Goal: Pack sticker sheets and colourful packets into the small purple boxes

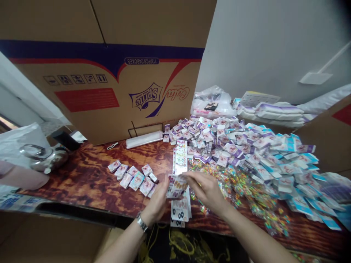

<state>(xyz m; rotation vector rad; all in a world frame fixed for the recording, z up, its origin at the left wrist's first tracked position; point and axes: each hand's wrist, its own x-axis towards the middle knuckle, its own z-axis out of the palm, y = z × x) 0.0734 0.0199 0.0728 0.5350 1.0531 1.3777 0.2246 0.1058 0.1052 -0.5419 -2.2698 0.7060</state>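
Note:
Between my two hands is a small printed sheet [176,185] with rows of purple and yellow shapes; it looks bent or folded. My left hand [158,202], with a watch at the wrist, is closed on its left edge. At its upper right edge, my right hand [206,189] pinches it with thumb and fingers. Under and behind it lie more printed sheets [180,155], and several with black shapes [179,213] fan out toward the table's front edge. To the left lie several small printed boxes [133,178]. Small wrapped colourful pieces [236,186] are heaped right of my right hand.
A large heap of small purple, white and blue boxes [246,146] covers the table's right side. Behind stands a big cardboard carton [109,80]. A clear plastic pack [144,139] lies at its foot. A metal kettle-like pot [51,159] and a pink container [24,177] stand left.

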